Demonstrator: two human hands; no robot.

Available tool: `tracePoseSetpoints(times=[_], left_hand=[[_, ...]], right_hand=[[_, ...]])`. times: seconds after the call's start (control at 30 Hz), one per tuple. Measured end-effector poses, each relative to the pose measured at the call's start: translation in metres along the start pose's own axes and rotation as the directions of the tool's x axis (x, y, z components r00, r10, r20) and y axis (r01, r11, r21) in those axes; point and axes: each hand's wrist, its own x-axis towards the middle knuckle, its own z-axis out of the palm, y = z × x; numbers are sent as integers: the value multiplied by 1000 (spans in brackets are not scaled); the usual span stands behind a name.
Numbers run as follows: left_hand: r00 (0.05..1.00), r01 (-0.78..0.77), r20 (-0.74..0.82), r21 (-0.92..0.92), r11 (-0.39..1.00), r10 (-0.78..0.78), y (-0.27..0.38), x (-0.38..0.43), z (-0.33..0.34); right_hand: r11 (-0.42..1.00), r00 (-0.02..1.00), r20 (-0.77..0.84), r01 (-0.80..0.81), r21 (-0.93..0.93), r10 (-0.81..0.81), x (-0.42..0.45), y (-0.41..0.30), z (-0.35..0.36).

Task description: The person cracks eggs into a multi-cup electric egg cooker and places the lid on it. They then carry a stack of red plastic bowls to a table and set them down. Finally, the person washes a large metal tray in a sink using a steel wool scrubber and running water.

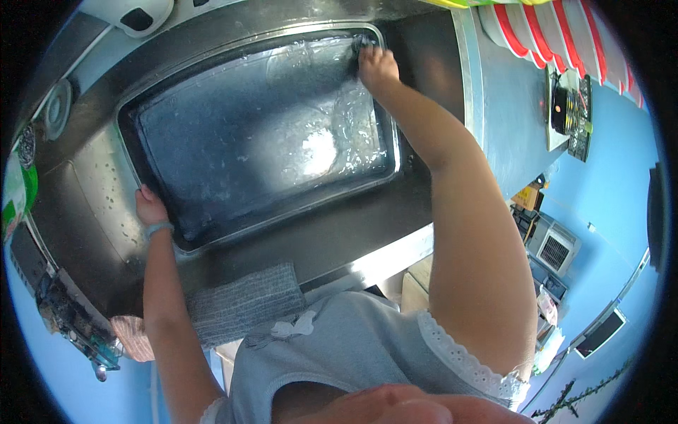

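A large dark metal tray (212, 138) with a raised rim lies slightly askew on a stainless steel surface. Its floor is wet and shiny, with suds or water streaks towards the right side. My left hand (152, 205) grips the tray's left rim near the front corner, thumb on top. At the far right corner, my right hand (379, 66) presses a dark scourer (362, 43) against the inside of the tray. The fingers partly cover the scourer, so its exact kind is hard to make out.
A folded grey striped towel (246, 299) hangs over the front edge, with a brownish cloth (132, 337) beside it. Stacked white bowls with red bands (561, 40) stand at upper right. At the left are a round lid-like piece (57, 109) and a steel wool scourer (26, 147).
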Motion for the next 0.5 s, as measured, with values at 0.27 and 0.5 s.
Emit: tracePoseSetpoints(times=[0.27, 0.5], left_hand=[[998, 61, 32, 9, 998, -61, -10, -3, 2], [998, 52, 22, 12, 999, -52, 6, -1, -4]], right_hand=[[990, 989, -85, -111, 87, 118, 10, 32, -14], [974, 986, -92, -116, 194, 136, 26, 28, -32]])
